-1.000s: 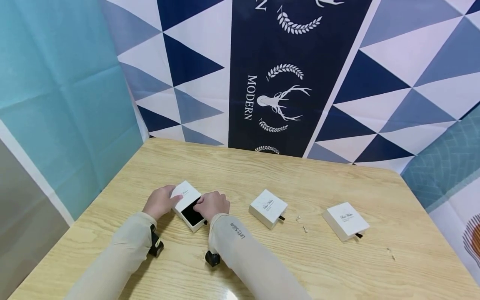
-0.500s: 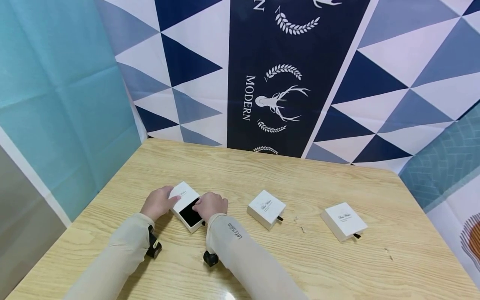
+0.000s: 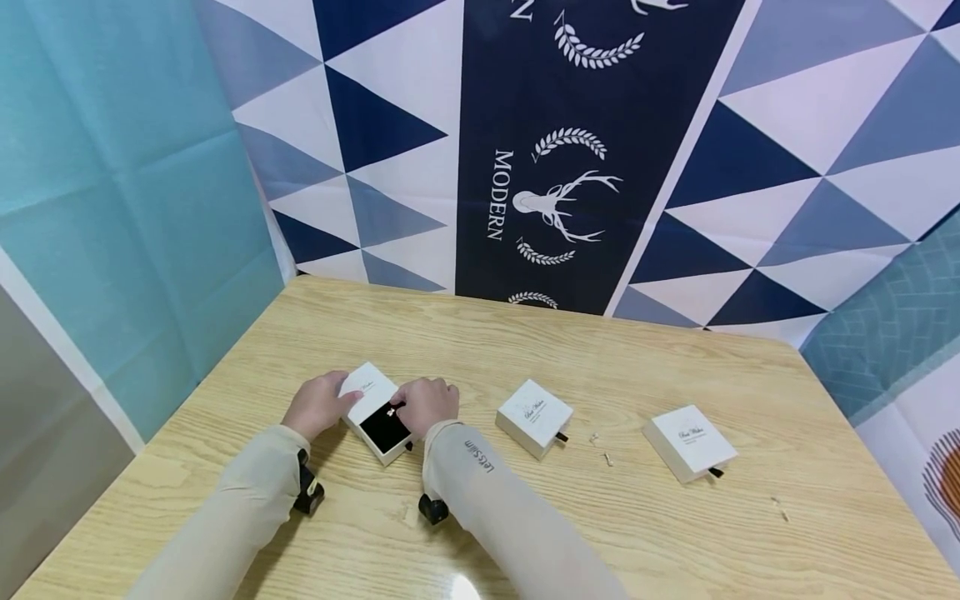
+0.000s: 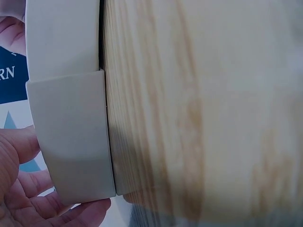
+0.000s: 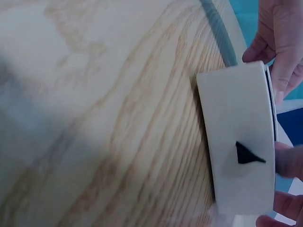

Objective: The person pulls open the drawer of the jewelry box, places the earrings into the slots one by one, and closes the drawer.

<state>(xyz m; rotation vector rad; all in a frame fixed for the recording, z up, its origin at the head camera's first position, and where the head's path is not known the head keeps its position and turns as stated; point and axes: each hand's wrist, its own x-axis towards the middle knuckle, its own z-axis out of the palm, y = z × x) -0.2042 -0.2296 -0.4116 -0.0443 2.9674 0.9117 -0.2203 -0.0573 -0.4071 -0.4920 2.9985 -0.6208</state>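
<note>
A white gift box (image 3: pixel 369 392) with a slide-out drawer (image 3: pixel 385 429) lies on the left part of the table, its black-lined drawer pulled partly out. My left hand (image 3: pixel 318 406) grips the box's sleeve, thumb on the top; in the left wrist view its fingers (image 4: pixel 90 215) reach round the sleeve's end. Over the drawer's far right corner, my right hand (image 3: pixel 427 404) pinches a small shiny earring (image 3: pixel 392 411) at its fingertips. In the right wrist view, a black ribbon tab (image 5: pixel 247 154) sticks out of the drawer's front, and the earring is hidden.
Two more closed white boxes, a middle one (image 3: pixel 534 417) and a right one (image 3: pixel 690 442), lie on the wooden table (image 3: pixel 450 333). Tiny earrings (image 3: pixel 608 459) lie between them, and another small shiny piece (image 3: pixel 780 508) lies further right. Patterned cloth hangs behind the table.
My right fingers have drawn back slightly towards the drawer's right edge, and the shiny earring now shows at their tips. The left hand and the box have stayed in place.
</note>
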